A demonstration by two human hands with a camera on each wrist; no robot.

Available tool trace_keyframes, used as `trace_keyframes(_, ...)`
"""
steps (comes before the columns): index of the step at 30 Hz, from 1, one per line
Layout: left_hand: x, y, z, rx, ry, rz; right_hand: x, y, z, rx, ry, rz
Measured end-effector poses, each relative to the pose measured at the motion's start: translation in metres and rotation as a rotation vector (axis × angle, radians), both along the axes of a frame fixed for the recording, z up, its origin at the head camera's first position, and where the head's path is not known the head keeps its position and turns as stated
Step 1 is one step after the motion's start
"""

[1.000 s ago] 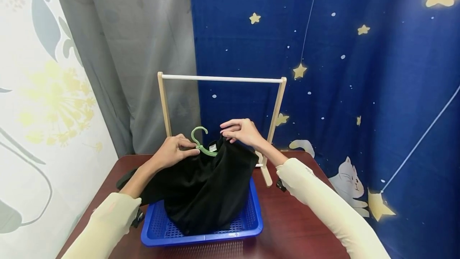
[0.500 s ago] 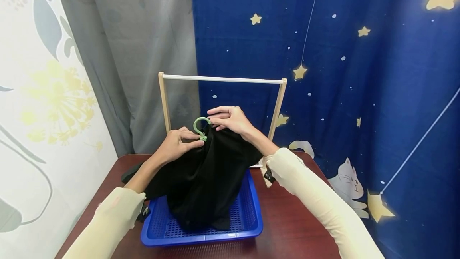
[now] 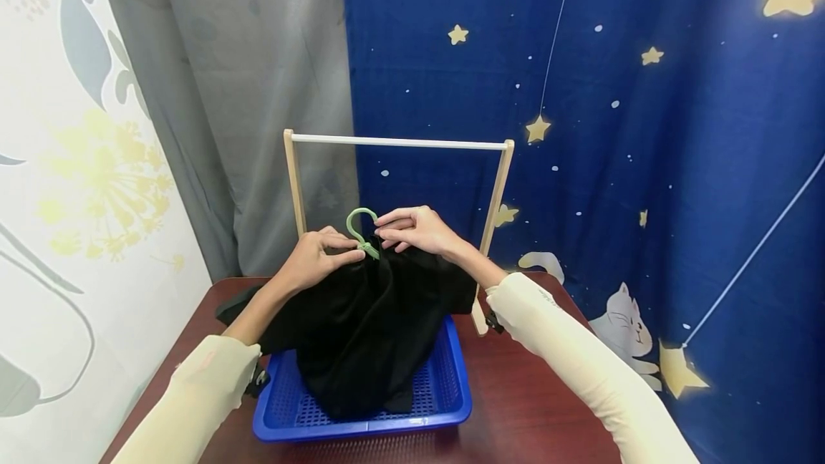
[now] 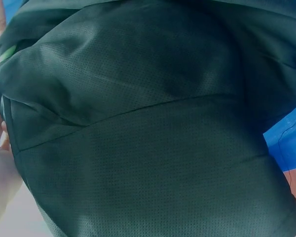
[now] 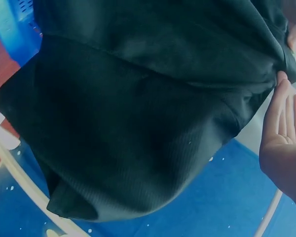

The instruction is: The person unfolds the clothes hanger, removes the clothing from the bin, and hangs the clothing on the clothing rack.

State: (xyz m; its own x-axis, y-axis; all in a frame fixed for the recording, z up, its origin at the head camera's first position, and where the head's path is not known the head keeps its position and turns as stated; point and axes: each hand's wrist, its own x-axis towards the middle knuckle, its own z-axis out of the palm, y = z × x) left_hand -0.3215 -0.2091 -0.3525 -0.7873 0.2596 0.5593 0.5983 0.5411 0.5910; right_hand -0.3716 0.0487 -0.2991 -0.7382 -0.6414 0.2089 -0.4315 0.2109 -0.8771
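A black short-sleeved shirt (image 3: 348, 335) drapes over a blue basket (image 3: 460, 378), its lower part hanging inside. The curved hook of a light green hanger (image 3: 351, 223) rises from the neckline, while the hanger's arms are hidden by cloth. My left hand (image 3: 314, 261) pinches the base of the hook between thumb and fingers. Just right of the hook, my right hand (image 3: 417, 230) pinches the shirt's collar. In the right wrist view, the right hand (image 5: 286, 136) holds the cloth's edge. The left wrist view is mostly filled by the shirt (image 4: 148, 138).
Behind the basket stands a small wooden rack with a white rail (image 3: 399, 142). Its right foot (image 3: 480, 317) rests on the dark red table (image 3: 522, 385). Grey and blue curtains (image 3: 580, 163) hang behind, and a patterned white panel (image 3: 84, 199) is at the left.
Both hands rose and the hanger hook drew nearer the right hand. The right hand moved left and up, then dipped slightly. The white label at the neck has gone from sight.
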Motion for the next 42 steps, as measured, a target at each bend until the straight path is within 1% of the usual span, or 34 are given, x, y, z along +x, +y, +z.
trace_keyframes(3,0.001,0.0,0.0,0.007,-0.015,-0.001,-0.001,0.006,-0.002,0.0,0.057,0.016)
trace_keyframes(4,0.001,0.0,0.0,0.01,-0.02,-0.001,-0.002,0.009,-0.003,0.003,0.087,0.019)
trace_keyframes(6,0.001,0.0,0.0,0.015,-0.026,-0.002,-0.004,0.014,-0.005,0.026,0.175,0.012)
trace_keyframes(11,0.0,-0.001,-0.001,0.025,-0.03,-0.001,-0.009,0.031,-0.01,0.147,0.406,-0.027)
trace_keyframes(14,0.0,-0.003,-0.001,0.028,-0.029,0.005,-0.01,0.041,-0.015,0.222,0.474,-0.028)
trace_keyframes(16,0.0,-0.004,-0.001,0.029,-0.031,0.006,-0.01,0.046,-0.019,0.261,0.498,-0.02)
trace_keyframes(19,0.0,-0.004,-0.001,0.026,-0.026,0.004,-0.01,0.048,-0.025,0.29,0.509,-0.014)
trace_keyframes(24,-0.001,-0.002,0.0,0.018,-0.014,0.004,-0.01,0.041,-0.032,0.258,0.515,-0.022)
trace_keyframes(30,-0.003,0.001,0.002,0.016,-0.008,0.005,-0.007,0.024,-0.035,0.195,0.57,-0.047)
trace_keyframes(34,-0.006,0.004,0.008,0.016,0.012,0.014,-0.007,0.012,-0.031,0.157,0.588,-0.084)
trace_keyframes(39,-0.008,0.004,0.019,0.028,0.042,0.038,-0.005,0.003,-0.017,0.114,0.593,-0.109)
trace_keyframes(42,-0.007,0.004,0.025,0.027,0.051,0.041,-0.004,0.003,-0.011,0.121,0.598,-0.115)
